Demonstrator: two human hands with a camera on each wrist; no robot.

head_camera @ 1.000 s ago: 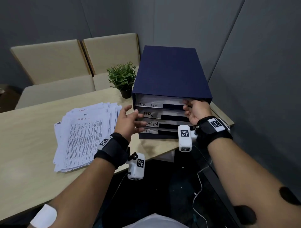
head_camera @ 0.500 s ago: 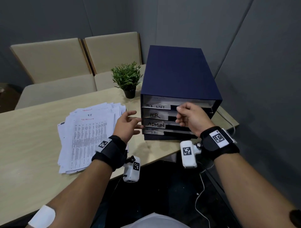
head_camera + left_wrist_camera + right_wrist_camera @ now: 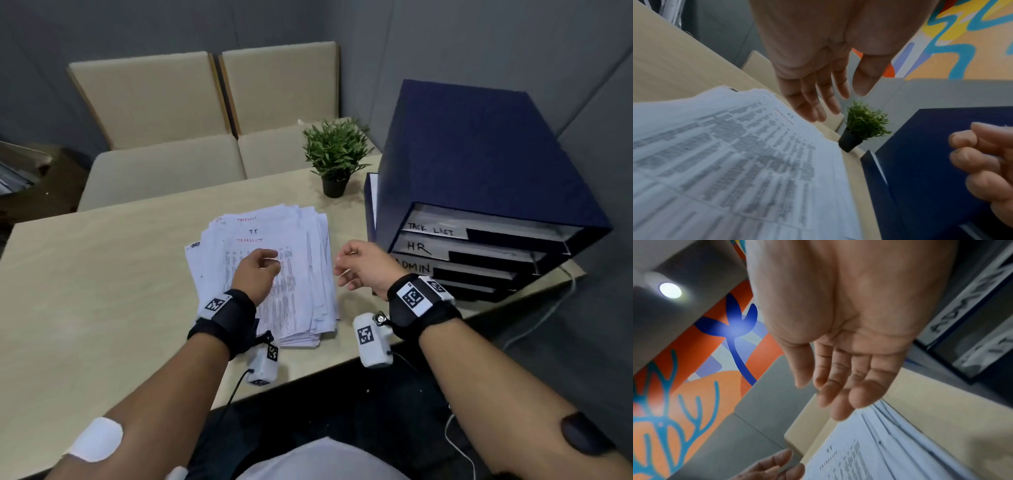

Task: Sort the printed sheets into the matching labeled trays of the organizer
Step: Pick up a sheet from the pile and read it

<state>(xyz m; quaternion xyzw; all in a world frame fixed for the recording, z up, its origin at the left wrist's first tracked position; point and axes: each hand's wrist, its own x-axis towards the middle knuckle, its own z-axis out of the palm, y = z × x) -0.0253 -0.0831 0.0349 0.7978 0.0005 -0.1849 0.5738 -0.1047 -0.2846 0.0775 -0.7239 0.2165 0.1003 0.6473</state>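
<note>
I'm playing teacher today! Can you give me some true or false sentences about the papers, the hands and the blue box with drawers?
1. The left hand hovers over the pile of printed sheets. True.
2. The right hand is holding a sheet. False: it is empty, fingers relaxed.
3. The top tray label on the organizer reads TASK LIST. True.
4. The small plant stands on top of the organizer. False: it stands on the table, beside the organizer.
5. The HR tray is below the ADMIN tray. False: it is above.

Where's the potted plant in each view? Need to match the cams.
Head: potted plant upper centre, on the table beside the organizer.
Left wrist: centre, beyond the paper stack.
Right wrist: not in view.
Shared landmark: the paper stack.
</note>
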